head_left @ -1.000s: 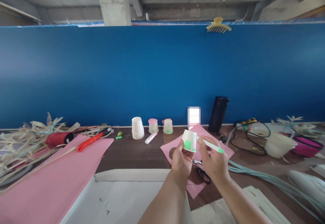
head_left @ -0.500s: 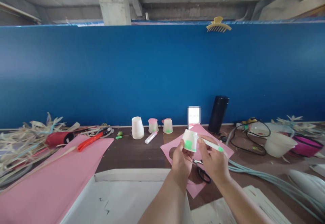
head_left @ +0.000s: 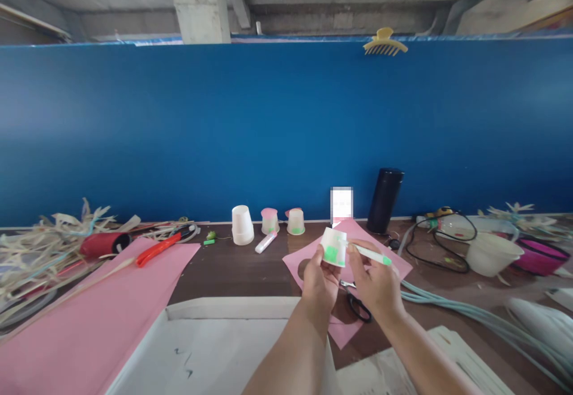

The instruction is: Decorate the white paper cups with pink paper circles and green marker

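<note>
Head-worn; forward-down over hands (head_left: 320, 281) (head_left: 378, 283)

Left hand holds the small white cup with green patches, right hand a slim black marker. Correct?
Not black: the head view shows the right hand holding a slim white marker with a green end. The rest stands.

Wht cup (head_left: 334, 248) is blotched grn, wht pen (head_left: 371, 255) is tipped grn, paper (head_left: 358, 234) is tinted pink & wall (head_left: 268, 126) blue.
</note>
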`<state>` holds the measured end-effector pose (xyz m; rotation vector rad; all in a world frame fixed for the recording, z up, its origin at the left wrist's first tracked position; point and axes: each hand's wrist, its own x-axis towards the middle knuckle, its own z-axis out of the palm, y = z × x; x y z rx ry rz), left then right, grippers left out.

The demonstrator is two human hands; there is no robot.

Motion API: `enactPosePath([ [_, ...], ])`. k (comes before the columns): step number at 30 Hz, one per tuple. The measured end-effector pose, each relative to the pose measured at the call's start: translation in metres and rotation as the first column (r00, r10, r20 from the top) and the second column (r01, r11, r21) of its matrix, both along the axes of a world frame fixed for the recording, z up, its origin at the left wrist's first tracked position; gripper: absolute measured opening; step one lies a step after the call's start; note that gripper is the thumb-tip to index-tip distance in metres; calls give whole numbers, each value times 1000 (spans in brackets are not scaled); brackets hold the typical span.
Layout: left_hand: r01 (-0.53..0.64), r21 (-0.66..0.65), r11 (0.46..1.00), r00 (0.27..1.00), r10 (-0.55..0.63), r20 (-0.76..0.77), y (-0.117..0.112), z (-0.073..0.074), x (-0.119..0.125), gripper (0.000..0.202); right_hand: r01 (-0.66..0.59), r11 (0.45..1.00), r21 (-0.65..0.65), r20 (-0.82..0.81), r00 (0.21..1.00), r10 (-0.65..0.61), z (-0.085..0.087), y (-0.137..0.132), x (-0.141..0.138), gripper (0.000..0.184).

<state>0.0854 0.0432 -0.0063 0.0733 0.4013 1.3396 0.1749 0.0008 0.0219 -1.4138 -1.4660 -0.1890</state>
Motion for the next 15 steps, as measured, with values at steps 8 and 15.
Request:
enactPosePath([
  [8, -2, -13, 1000, 1000, 1, -10, 1, -1, 0, 12, -14, 1000, -3, -2, 1000, 14, 0, 0, -2, 28],
  [15, -11, 11, 1000, 1000, 11, 3, 2, -1, -1, 12, -18, 1000, -15, -2, 1000, 18, 1, -1, -3, 30],
])
